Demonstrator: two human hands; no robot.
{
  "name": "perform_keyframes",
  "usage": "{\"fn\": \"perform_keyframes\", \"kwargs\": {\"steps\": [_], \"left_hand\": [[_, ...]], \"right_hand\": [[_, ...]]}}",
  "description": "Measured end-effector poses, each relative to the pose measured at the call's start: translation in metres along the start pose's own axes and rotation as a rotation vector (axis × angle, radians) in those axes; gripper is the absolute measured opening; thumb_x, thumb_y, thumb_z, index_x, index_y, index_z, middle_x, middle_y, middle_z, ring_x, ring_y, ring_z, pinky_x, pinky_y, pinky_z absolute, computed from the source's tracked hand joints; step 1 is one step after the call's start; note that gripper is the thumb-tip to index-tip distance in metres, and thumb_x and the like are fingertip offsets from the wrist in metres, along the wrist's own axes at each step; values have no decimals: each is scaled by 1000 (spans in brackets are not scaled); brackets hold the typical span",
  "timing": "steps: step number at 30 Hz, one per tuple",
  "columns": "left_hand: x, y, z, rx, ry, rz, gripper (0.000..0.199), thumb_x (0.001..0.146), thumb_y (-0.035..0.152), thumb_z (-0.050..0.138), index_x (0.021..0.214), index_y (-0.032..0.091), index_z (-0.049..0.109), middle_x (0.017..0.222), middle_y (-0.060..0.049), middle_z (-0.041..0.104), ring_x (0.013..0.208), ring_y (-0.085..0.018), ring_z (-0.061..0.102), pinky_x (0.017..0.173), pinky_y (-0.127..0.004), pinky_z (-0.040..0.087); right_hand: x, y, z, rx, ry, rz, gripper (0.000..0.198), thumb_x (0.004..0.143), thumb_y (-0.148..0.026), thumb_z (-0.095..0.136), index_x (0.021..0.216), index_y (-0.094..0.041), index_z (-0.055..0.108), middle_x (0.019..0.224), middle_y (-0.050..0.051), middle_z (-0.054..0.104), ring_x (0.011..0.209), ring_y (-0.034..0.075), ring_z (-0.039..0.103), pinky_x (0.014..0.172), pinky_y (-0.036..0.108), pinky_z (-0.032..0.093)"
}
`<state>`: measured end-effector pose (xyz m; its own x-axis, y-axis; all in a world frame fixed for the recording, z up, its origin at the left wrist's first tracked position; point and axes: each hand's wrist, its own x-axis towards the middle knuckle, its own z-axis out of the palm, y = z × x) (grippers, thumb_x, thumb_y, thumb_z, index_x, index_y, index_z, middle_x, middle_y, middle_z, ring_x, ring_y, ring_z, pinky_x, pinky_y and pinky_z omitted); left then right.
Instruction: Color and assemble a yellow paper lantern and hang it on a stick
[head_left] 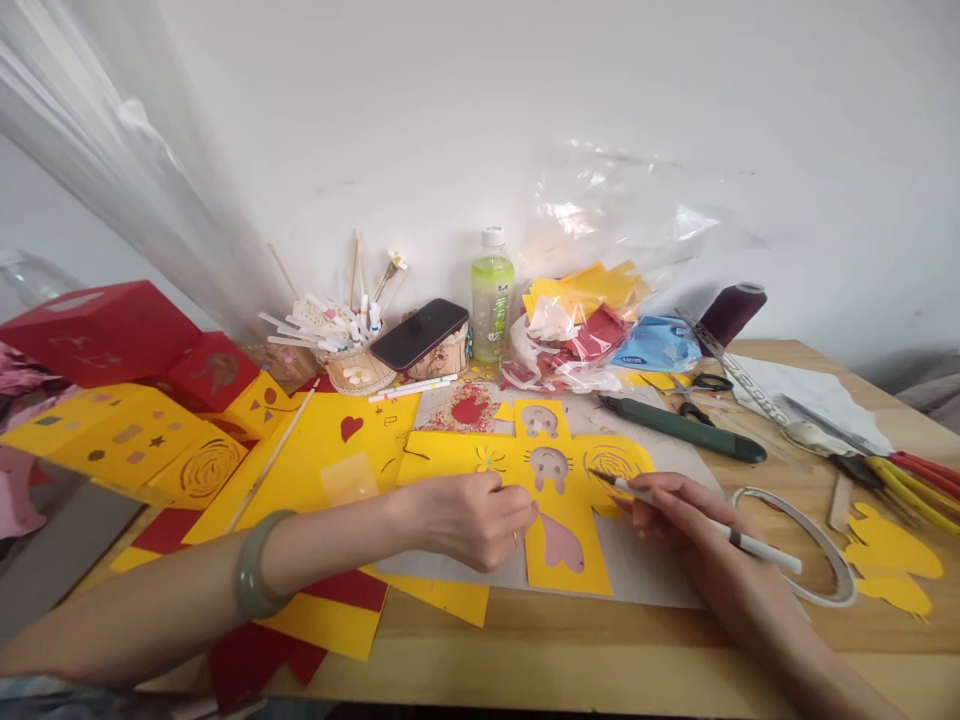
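Note:
A yellow cross-shaped paper cutout (592, 568) lies on a grey sheet, with bear faces, a heart, a flower and a swirl cut into it. My right hand (694, 515) grips a white pen-like tool (772, 556), its thin dark tip over the swirl on the cutout's right arm. Whether that tip is a blade or a nib I cannot make out. My left hand (472, 515) is closed beside the heart, over the cutout's left side, fingertips pinched together. Anything inside those fingers is hidden.
Red and yellow paper boxes (112, 440) stand at left. Along the wall are a marker basket (356, 370), a phone (421, 333), a green-drink bottle (492, 300) and a bag of paper scraps (577, 320). A green cutter (682, 428), tape roll (832, 550) and scissors (709, 383) lie right.

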<state>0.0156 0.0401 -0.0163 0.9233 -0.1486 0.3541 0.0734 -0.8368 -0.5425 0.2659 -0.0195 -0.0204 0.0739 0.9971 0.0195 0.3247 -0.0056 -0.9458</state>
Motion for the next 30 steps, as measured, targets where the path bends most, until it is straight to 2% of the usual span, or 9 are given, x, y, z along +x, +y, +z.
{"fn": "perform_keyframes", "kwargs": {"steps": [3, 6, 8, 11, 18, 21, 24, 28, 30], "left_hand": [[1, -4, -2, 26, -52, 17, 23, 75, 6, 53, 54, 13, 50, 62, -4, 53, 60, -13, 44, 43, -25, 24], [3, -5, -1, 66, -95, 26, 25, 76, 6, 52, 52, 13, 50, 60, -4, 53, 59, -13, 43, 43, -25, 24], [4, -4, 2, 110, -88, 30, 26, 76, 6, 52, 52, 13, 50, 58, -3, 52, 57, -12, 42, 43, -24, 25], [4, 1, 9, 136, -40, 33, 25, 76, 6, 53, 52, 13, 50, 55, -3, 51, 54, -11, 42, 43, -24, 25], [5, 5, 16, 124, 59, -12, 24, 76, 6, 54, 53, 13, 48, 51, 0, 48, 50, -10, 42, 42, -23, 24], [17, -6, -4, 75, 150, -215, 23, 78, 8, 52, 56, 14, 50, 50, 2, 47, 51, -11, 45, 42, -23, 25], [37, -28, -42, -131, 219, -485, 24, 79, 15, 50, 56, 15, 56, 50, 1, 52, 54, -11, 47, 44, -23, 31], [55, -69, -92, -490, 184, -859, 21, 77, 19, 52, 58, 14, 61, 55, 1, 59, 52, -10, 51, 49, -23, 40], [54, -84, -102, -623, 124, -928, 25, 83, 24, 48, 65, 14, 63, 56, 1, 59, 50, -9, 53, 44, -21, 39]], "right_hand": [[3, -3, -13, -359, -22, -237, 24, 82, -42, 53, 96, -26, 64, 97, 6, 66, 93, 25, 61, 81, 38, 47], [10, -2, -28, -585, 4, -428, 31, 80, -42, 53, 107, -27, 59, 113, 8, 62, 100, 28, 60, 79, 39, 49], [15, 3, -34, -680, 77, -421, 37, 82, -45, 50, 112, -26, 55, 116, 9, 61, 102, 29, 59, 80, 41, 49], [19, 11, -34, -740, 117, -320, 39, 85, -48, 42, 113, -23, 52, 113, 12, 62, 95, 30, 62, 75, 45, 50], [13, 0, -21, -617, 79, -302, 36, 85, -44, 42, 112, -22, 51, 113, 12, 62, 94, 27, 64, 77, 41, 52], [13, -9, -27, -494, 144, -244, 37, 85, -48, 44, 113, -24, 51, 116, 10, 61, 100, 28, 62, 83, 42, 50], [13, -26, -36, -273, 262, -179, 36, 85, -51, 44, 110, -28, 54, 120, 6, 59, 103, 27, 60, 88, 43, 49], [6, -64, -43, -4, 474, -245, 29, 83, -49, 50, 103, -30, 58, 108, 5, 63, 101, 27, 61, 90, 43, 48], [-1, -76, -50, 44, 546, -292, 25, 82, -47, 53, 99, -30, 60, 109, 4, 61, 101, 28, 60, 92, 44, 47]]}}
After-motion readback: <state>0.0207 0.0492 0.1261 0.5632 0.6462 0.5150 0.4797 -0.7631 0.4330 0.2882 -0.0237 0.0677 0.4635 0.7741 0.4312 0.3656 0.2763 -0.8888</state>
